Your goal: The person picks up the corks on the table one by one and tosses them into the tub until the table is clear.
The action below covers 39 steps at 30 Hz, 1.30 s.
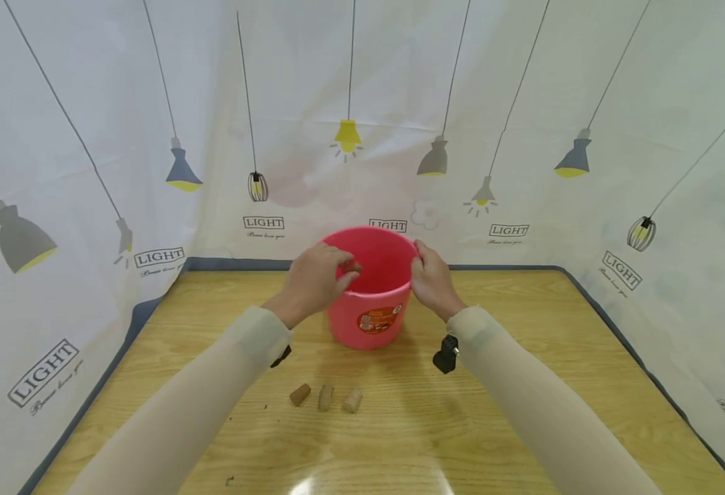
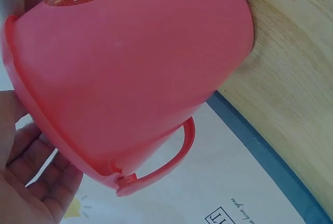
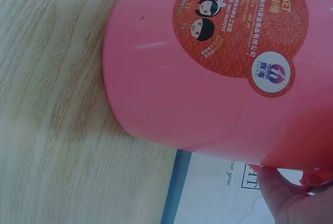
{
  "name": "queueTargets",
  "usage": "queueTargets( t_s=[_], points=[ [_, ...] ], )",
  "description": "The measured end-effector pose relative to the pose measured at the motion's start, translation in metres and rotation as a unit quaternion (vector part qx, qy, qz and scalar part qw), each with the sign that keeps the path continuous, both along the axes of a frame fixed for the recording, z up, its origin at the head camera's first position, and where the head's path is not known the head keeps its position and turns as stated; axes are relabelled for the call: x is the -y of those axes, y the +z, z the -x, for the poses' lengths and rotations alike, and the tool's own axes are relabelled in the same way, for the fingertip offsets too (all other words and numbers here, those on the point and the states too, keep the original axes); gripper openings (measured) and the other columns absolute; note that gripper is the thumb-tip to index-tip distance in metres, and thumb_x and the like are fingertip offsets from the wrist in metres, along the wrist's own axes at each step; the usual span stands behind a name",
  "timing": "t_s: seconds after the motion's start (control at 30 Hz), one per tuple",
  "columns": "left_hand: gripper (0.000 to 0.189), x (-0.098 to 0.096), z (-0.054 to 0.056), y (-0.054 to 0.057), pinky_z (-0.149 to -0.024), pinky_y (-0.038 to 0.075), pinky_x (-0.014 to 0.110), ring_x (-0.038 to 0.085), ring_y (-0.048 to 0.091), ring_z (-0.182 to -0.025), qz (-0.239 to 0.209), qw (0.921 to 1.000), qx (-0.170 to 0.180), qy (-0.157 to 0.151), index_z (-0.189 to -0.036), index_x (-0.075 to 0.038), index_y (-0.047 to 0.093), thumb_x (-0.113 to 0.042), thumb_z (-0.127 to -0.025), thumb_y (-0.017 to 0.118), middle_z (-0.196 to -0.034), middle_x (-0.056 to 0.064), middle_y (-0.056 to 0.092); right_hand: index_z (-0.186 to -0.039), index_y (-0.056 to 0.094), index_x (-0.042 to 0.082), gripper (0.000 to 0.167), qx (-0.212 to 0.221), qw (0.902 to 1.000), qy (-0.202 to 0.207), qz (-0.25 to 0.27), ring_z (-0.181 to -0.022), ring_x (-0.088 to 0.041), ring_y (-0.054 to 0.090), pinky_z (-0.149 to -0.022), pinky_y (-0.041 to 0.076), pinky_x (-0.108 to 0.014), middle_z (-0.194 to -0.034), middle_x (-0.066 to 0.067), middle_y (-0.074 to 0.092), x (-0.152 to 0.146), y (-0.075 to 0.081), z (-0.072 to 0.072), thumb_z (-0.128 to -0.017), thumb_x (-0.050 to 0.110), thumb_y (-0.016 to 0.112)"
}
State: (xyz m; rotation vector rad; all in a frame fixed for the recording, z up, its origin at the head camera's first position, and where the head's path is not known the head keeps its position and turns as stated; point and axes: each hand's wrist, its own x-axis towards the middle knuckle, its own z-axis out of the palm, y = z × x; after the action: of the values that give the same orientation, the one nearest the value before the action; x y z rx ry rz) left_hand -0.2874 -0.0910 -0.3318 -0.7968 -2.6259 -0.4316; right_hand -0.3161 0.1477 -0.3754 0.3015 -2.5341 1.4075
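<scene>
A pink bucket with a red label stands upright on the wooden table. My left hand is at the left side of its mouth, thumb and fingers around a small brown cork over the opening. In the left wrist view, the fingers of my left hand are by the rim, and the cork is hidden. My right hand grips the rim on the right; the right wrist view shows its fingers beside the bucket wall. Three corks lie in front: a darker one, a middle one and a paler one.
White cloth printed with hanging lamps closes in the back and sides of the table. A dark blue border runs along the table's far edge. The bucket's pink handle hangs out from the rim.
</scene>
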Motion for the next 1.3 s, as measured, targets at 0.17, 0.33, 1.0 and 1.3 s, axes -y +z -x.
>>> queueTargets(
  t_s=[0.17, 0.33, 1.0, 1.3],
  points=[
    [0.043, 0.003, 0.001, -0.002, -0.093, 0.057, 0.041, 0.027, 0.066, -0.113, -0.002, 1.0000, -0.002, 0.008, -0.128, -0.005, 0.071, -0.031, -0.094, 0.076, -0.122, 0.009, 0.072, -0.159, 0.029, -0.003, 0.053, 0.000, 1.0000, 0.006, 0.006, -0.143, -0.030, 0.043, -0.118, 0.035, -0.047, -0.157, -0.020, 0.043, 0.001, 0.000, 0.000, -0.109, 0.015, 0.031],
    [0.042, 0.005, -0.002, -0.002, -0.094, 0.057, 0.042, 0.027, 0.065, -0.114, -0.011, 0.9997, -0.021, 0.002, -0.126, -0.005, 0.072, -0.031, -0.093, 0.076, -0.122, 0.008, 0.073, -0.158, 0.029, -0.005, 0.053, -0.007, 1.0000, 0.003, 0.003, -0.145, -0.031, 0.040, -0.118, 0.034, -0.047, -0.157, -0.021, 0.042, 0.001, 0.000, 0.000, -0.109, 0.015, 0.030],
    [0.034, 0.016, -0.018, -0.003, -0.087, 0.059, 0.039, 0.026, 0.070, -0.101, -0.038, 0.9919, -0.111, -0.050, -0.116, -0.004, 0.076, -0.026, -0.090, 0.080, -0.109, 0.008, 0.077, -0.159, 0.027, -0.003, 0.054, 0.004, 1.0000, 0.000, 0.006, -0.149, -0.030, 0.034, -0.120, 0.031, -0.046, -0.161, -0.018, 0.037, 0.001, 0.000, 0.000, -0.109, 0.017, 0.030],
    [0.031, 0.025, -0.026, -0.008, -0.078, 0.060, 0.036, 0.024, 0.070, -0.088, -0.041, 0.9840, -0.156, -0.076, -0.108, -0.002, 0.077, -0.023, -0.087, 0.083, -0.100, 0.010, 0.077, -0.158, 0.029, -0.005, 0.053, -0.004, 1.0000, -0.001, 0.004, -0.148, -0.030, 0.036, -0.120, 0.031, -0.046, -0.159, -0.020, 0.039, 0.000, 0.000, 0.002, -0.109, 0.015, 0.031]
  ],
)
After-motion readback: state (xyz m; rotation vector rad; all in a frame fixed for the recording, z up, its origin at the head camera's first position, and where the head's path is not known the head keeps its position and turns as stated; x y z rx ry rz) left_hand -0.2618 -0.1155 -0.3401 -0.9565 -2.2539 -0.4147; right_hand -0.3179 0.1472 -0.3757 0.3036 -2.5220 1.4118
